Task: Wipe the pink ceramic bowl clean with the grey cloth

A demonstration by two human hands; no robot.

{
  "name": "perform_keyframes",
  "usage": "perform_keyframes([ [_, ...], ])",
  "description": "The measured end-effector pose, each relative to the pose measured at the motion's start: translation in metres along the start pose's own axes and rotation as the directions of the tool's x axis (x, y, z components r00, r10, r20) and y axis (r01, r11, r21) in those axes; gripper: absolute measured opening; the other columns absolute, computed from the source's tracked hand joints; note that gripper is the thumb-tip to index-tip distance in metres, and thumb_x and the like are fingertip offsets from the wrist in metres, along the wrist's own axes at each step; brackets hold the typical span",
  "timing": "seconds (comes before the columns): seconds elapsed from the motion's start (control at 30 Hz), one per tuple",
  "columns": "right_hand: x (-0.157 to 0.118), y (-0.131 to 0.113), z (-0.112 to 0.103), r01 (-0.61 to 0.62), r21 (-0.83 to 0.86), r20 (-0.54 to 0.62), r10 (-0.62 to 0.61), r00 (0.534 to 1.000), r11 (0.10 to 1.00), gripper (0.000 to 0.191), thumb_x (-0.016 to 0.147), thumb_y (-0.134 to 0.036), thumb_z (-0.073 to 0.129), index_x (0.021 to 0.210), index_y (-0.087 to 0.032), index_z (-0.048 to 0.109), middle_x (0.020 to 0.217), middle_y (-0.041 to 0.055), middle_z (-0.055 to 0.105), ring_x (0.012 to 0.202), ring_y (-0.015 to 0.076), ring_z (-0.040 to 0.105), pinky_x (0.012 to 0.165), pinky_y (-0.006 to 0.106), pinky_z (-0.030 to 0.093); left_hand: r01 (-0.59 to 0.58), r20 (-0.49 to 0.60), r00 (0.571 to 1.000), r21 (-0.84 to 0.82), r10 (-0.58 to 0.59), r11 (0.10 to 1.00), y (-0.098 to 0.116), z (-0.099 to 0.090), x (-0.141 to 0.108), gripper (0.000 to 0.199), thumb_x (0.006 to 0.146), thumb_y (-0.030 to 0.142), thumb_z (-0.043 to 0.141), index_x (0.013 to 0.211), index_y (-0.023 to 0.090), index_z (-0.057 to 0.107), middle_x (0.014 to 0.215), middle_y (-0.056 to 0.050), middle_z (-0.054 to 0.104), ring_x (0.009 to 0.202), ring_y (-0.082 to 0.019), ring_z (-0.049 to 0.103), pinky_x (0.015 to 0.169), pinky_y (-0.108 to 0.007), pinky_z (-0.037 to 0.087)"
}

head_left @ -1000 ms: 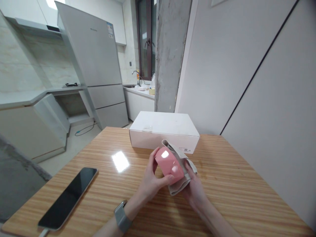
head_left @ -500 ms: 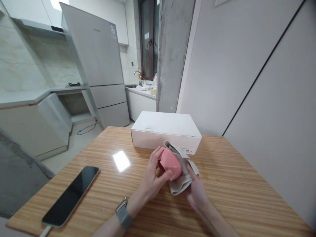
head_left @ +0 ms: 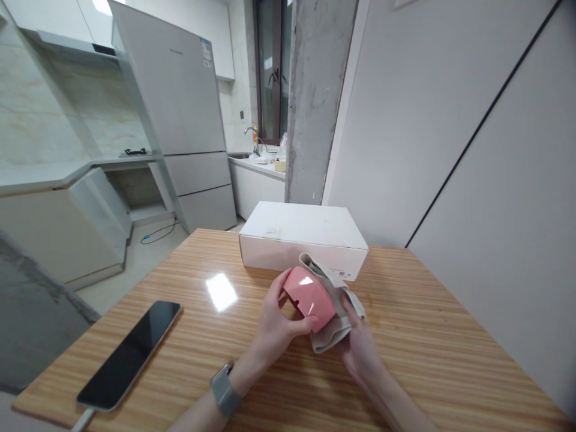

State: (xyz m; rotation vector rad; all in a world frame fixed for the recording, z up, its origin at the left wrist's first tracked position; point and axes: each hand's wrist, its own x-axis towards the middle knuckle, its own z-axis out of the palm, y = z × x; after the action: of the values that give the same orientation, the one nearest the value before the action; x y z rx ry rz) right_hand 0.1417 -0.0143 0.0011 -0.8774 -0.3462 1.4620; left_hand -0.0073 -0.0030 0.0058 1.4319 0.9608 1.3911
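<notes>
Your left hand (head_left: 281, 324) pinches the pink shell (head_left: 311, 297) between thumb and fingers; your right hand (head_left: 360, 345) grasps the cloth (head_left: 333, 337) against its right side. If your thumb eases while the cloth presses, the glossy shell could slip onto the desk (head_left: 432, 342). It sits over the desk's middle, notched edge facing near left, long axis running near right to far left. Pushing farther could bump the box (head_left: 302, 225) just beyond.
</notes>
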Motion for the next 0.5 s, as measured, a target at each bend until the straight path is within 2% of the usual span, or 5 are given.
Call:
perform_keyframes([
  [0.13,-0.0029,-0.0015,0.0017,0.005,0.015,0.003,-0.005,1.0,1.0,0.041,0.067,-0.041,0.078,0.103,-0.023,0.07,0.102,0.0007,0.076,0.095,0.0214,0.069,0.078,0.029,0.055,-0.29,0.01,0.954,0.299,0.301,0.909,0.0005,-0.0013,-0.0024,0.097,0.053,0.025,0.087,0.137,0.026,0.038,0.142,-0.01,0.042,0.133,-0.031,0.037,0.112,-0.048,0.03],
  [0.2,-0.0031,-0.001,0.0018,-0.001,0.013,0.004,0.001,1.0,1.0,0.041,0.068,-0.042,0.077,0.104,-0.023,0.07,0.105,0.0013,0.075,0.098,0.022,0.068,0.08,0.03,0.055,-0.349,0.064,0.935,0.343,0.349,0.872,-0.0005,-0.0017,-0.003,0.099,0.052,0.028,0.088,0.137,0.026,0.038,0.145,-0.011,0.038,0.137,-0.032,0.03,0.113,-0.05,0.025],
  [0.27,-0.0025,0.0001,0.0013,-0.013,0.006,-0.002,0.013,1.0,1.0,0.04,0.067,-0.042,0.078,0.101,-0.022,0.071,0.102,0.0014,0.076,0.095,0.0224,0.069,0.079,0.031,0.056,-0.326,0.088,0.945,0.299,0.314,0.897,-0.0013,-0.0013,-0.0038,0.09,0.058,0.032,0.085,0.136,0.028,0.041,0.145,-0.01,0.037,0.136,-0.032,0.032,0.112,-0.05,0.028],
  [0.37,-0.0012,0.0022,0.0008,0.022,-0.001,-0.006,-0.022,1.0,1.0,0.036,0.065,-0.041,0.08,0.096,-0.025,0.073,0.096,-0.0018,0.077,0.087,0.0201,0.071,0.077,0.029,0.056,-0.233,0.017,0.972,0.201,0.235,0.951,-0.001,0.0006,-0.0053,0.064,0.071,0.03,0.076,0.129,0.031,0.049,0.145,-0.007,0.036,0.133,-0.029,0.037,0.108,-0.045,0.035],
  [0.5,-0.0018,0.004,0.0014,0.054,-0.017,-0.013,-0.054,0.998,0.998,0.037,0.062,-0.04,0.082,0.096,-0.029,0.073,0.099,-0.0041,0.077,0.091,0.0196,0.07,0.08,0.028,0.055,-0.115,-0.1,0.987,0.085,0.123,0.99,0.0034,0.0024,-0.0063,0.08,0.066,0.025,0.079,0.135,0.029,0.038,0.143,-0.008,0.039,0.13,-0.027,0.041,0.105,-0.04,0.039],
])
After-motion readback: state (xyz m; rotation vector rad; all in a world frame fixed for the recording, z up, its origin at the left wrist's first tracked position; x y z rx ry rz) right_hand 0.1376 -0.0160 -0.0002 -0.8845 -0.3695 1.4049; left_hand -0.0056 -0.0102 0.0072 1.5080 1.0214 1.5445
